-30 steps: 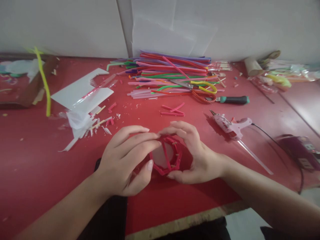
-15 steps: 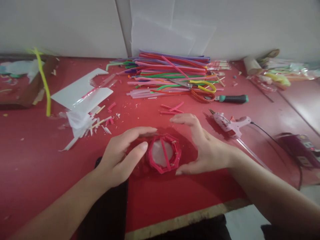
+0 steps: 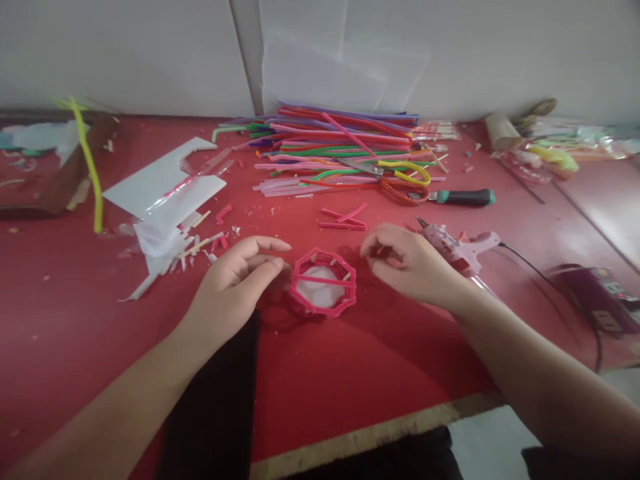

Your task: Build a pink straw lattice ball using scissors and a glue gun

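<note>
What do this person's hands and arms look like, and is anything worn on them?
The left hand and right hand are bare and five-fingered: no gloves, rings or bracelets show. No sleeve, watch or marking can be made out on the left forearm or right forearm.

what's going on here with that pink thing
A person has a pink many-sided frame on the red table. Their left grip is loosely open close beside it; whether it touches is hard to tell. The right grip is curled on the other side, apart from the frame. Loose pink pieces lie beyond, and a glue gun rests to the right.
</note>
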`<control>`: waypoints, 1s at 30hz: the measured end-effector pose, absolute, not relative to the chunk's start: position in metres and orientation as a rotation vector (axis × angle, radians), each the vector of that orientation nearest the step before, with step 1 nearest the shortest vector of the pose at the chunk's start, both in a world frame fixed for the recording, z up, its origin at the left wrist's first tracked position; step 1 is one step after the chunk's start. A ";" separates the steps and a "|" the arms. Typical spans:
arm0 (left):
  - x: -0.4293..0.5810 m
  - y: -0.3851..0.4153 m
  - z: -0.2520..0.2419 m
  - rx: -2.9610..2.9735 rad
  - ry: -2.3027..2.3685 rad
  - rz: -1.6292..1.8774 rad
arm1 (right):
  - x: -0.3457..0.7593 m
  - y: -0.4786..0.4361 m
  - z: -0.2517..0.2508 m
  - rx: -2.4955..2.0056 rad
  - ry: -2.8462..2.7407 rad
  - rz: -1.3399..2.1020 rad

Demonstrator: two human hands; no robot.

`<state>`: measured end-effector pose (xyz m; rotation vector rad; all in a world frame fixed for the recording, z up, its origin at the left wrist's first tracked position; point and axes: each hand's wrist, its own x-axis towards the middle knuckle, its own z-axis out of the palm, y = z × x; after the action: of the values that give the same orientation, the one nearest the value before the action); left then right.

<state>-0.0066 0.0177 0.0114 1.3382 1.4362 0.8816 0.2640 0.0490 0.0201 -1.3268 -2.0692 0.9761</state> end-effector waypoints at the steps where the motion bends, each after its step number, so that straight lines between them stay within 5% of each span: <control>1: -0.007 0.019 0.011 1.290 1.427 0.877 | 0.264 0.049 0.022 -1.418 -1.942 1.160; 4: -0.007 0.020 0.012 1.192 1.384 0.861 | 0.262 0.045 0.029 -1.539 -1.630 1.634; 8: -0.006 0.020 0.017 1.179 1.355 0.819 | 0.258 0.039 0.036 -1.581 -1.530 1.825; 30: -0.007 0.020 0.019 1.158 1.401 0.796 | 0.239 0.030 0.029 -1.446 -1.213 1.969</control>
<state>-0.0068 0.0205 0.0185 1.1585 1.4009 0.7956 0.2387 0.0298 0.0287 -1.4463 -1.2135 1.9691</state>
